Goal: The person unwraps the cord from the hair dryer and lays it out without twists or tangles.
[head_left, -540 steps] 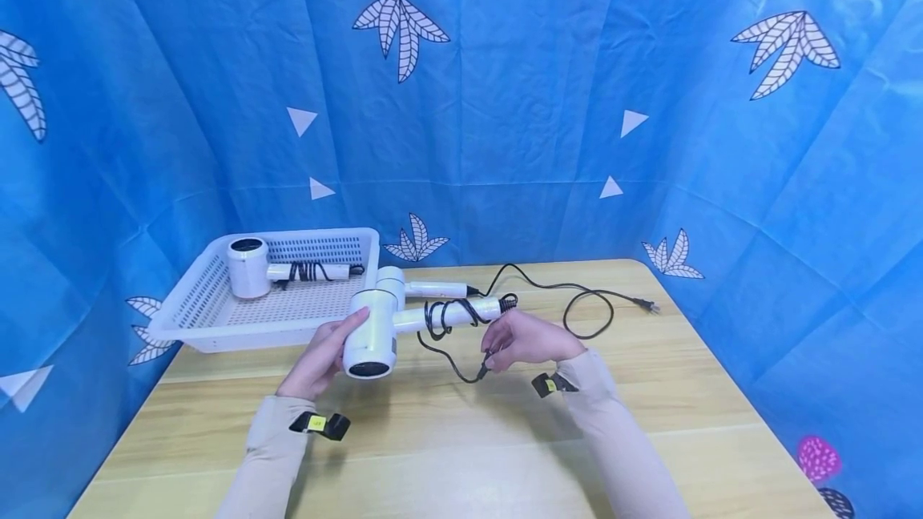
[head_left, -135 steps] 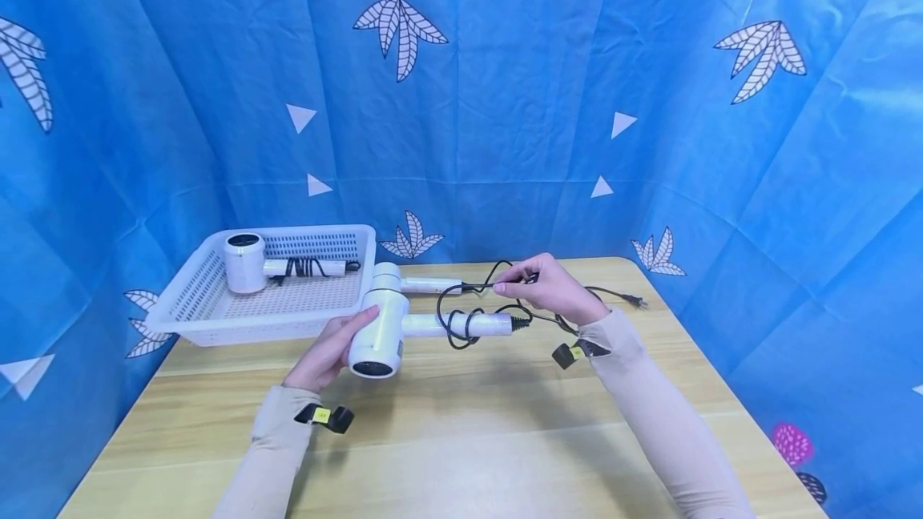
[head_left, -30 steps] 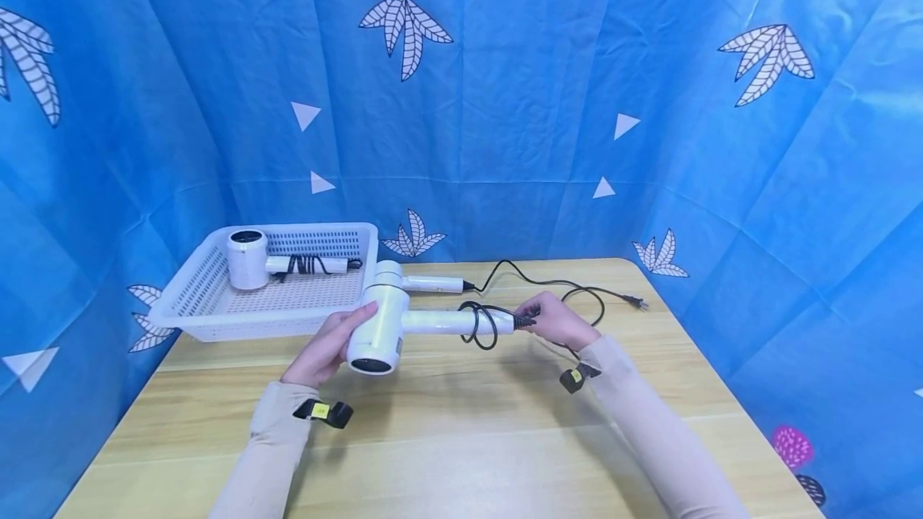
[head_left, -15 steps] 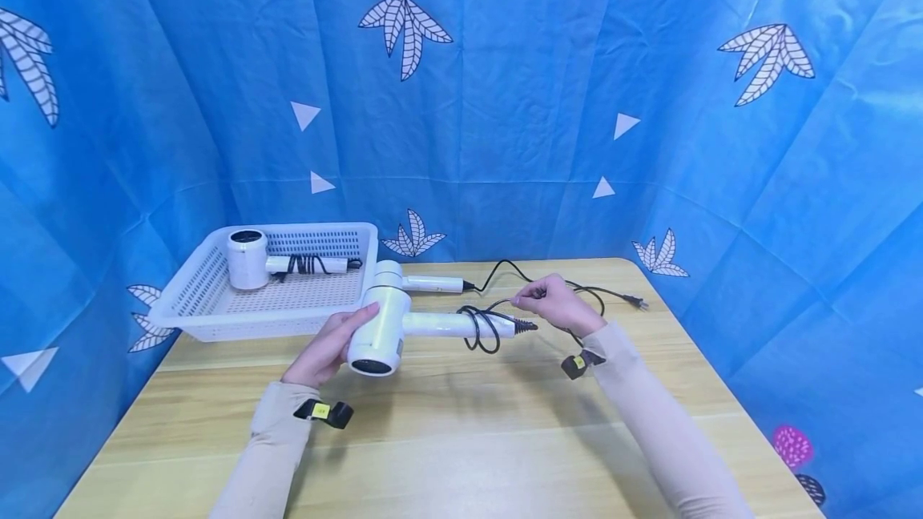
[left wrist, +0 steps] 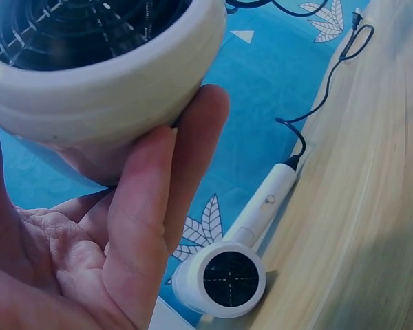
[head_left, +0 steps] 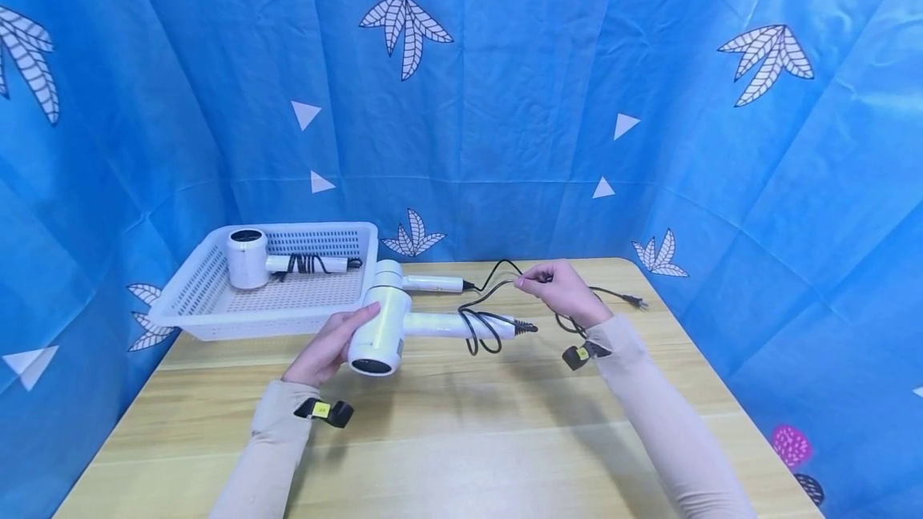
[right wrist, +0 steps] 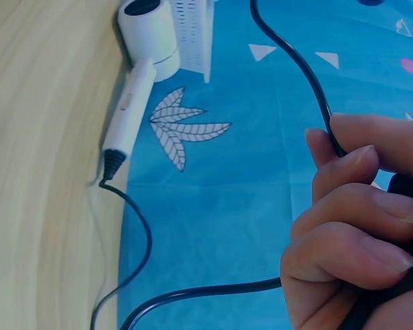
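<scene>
My left hand (head_left: 328, 349) holds a white hair dryer (head_left: 376, 335) by its barrel, above the table. In the left wrist view, fingers (left wrist: 141, 213) curl under the barrel beside its dark round grille. Loose loops of black cord (right wrist: 304, 65) hang around the dryer's handle, which points right. My right hand (head_left: 564, 292) pinches that cord up and behind the handle's end, its fingers curled in the right wrist view. More cord passes through the palm; the plug cannot be made out there. A second white hair dryer (head_left: 433, 284) lies behind, its own cord stretched to the right.
A white perforated basket (head_left: 267, 331) stands at the back left. Inside lies another white hair dryer (head_left: 247, 264) with its cord wound round the handle. The plug (head_left: 634, 302) of the table dryer's cord lies near the right edge. Blue patterned curtain (head_left: 461, 102) encloses the table.
Over the last second, my right hand moved from the handle's end up and back, drawing the cord with it. The left hand stays put. Cord loops round the handle are looser than 18 seconds ago.
</scene>
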`<state>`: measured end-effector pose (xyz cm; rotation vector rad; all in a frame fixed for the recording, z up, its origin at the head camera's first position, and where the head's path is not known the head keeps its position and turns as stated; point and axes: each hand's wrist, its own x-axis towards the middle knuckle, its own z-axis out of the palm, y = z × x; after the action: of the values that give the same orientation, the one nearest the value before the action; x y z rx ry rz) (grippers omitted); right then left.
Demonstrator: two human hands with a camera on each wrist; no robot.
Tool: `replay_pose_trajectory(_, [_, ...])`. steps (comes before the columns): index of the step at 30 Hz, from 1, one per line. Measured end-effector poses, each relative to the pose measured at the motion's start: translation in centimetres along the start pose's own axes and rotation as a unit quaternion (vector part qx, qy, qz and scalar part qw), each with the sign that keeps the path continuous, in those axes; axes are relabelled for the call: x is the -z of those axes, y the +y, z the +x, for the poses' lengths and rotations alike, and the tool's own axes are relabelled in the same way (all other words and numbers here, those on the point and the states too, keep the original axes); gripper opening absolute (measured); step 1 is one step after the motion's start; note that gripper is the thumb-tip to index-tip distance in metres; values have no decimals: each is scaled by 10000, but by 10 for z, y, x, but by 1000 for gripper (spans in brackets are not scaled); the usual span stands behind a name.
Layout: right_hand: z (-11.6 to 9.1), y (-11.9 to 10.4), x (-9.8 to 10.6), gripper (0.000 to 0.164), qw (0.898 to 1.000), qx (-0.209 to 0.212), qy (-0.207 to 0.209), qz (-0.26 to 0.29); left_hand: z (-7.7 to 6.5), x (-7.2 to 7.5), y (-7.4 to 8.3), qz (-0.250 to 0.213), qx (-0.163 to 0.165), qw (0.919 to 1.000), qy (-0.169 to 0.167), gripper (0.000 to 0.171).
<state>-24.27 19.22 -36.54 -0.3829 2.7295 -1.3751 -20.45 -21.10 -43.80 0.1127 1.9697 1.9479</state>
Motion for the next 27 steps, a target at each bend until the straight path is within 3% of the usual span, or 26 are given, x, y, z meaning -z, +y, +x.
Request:
replay_pose_trajectory(13, [-7,-22,12,25,9995,130,257,160,1,1,-1,-38,12,10000,23,71])
replay_pose_trajectory(27, [-23,-45,20,28,9990,311,130,284,2,2,-1,-40,34,10000,33,71])
